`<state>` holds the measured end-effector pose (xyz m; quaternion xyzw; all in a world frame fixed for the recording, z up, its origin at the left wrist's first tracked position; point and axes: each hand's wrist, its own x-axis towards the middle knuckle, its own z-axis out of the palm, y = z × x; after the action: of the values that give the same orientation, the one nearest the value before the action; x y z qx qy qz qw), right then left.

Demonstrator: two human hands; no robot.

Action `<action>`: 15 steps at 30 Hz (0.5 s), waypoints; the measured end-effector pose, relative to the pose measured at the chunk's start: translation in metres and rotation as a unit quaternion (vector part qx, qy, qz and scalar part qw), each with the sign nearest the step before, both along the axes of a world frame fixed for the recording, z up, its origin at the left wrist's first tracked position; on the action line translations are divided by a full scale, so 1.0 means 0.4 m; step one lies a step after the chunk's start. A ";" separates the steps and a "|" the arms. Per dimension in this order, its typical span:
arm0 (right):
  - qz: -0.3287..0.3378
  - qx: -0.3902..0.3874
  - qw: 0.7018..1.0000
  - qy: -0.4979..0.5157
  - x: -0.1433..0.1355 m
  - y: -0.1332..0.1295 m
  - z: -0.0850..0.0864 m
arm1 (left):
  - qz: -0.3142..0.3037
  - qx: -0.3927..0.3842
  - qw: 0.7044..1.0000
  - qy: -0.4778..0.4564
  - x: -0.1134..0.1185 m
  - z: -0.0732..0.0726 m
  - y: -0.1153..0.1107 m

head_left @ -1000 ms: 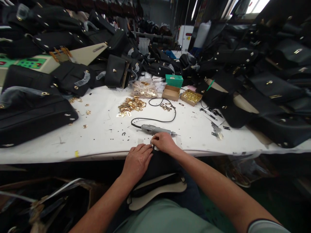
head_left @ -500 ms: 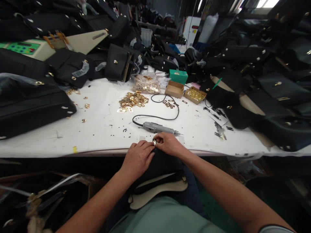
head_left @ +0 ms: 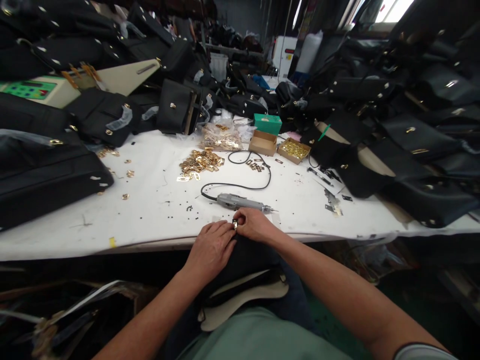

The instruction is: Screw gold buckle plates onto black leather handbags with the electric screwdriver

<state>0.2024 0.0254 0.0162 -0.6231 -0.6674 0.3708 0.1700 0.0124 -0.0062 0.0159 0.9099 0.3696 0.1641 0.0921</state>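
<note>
A black bag (head_left: 245, 260) with a pale-edged opening lies across my lap, its far end against the table edge. On that end sits a small shiny metal clasp (head_left: 235, 224). My right hand (head_left: 252, 224) pinches the clasp between thumb and fingers. My left hand (head_left: 212, 247) lies over the bag just left of the clasp, fingers pressed together on the black material; its fingertips reach the metal. Right beyond my hands, a grey electric screwdriver (head_left: 240, 202) rests on the white table, tip to the right, with a black cord looping behind it.
The white table (head_left: 150, 200) carries a pile of gold plates (head_left: 200, 162), an open cardboard box (head_left: 263, 143), a box of small gold parts (head_left: 294, 149) and a green box (head_left: 267, 123). Black bags (head_left: 45, 160) are heaped left, right and behind. Scattered black bits lie near the screwdriver.
The view has shifted slightly, so the table and its contents appear a little further left. My hands stay at the clasp in nearly the same pose.
</note>
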 end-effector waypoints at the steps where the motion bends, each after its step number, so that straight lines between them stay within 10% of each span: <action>1: -0.001 0.002 1.000 0.003 0.000 -0.001 0.000 | 0.001 0.004 1.000 -0.006 -0.001 -0.005 -0.003; 15: 0.038 0.022 0.999 0.030 0.013 0.017 0.016 | -0.014 0.145 0.989 -0.039 -0.029 -0.069 0.007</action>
<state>0.2077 0.0322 0.0228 -0.5823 -0.6928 0.3808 0.1894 0.0007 -0.0033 -0.0117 0.9116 0.3253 0.2502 -0.0236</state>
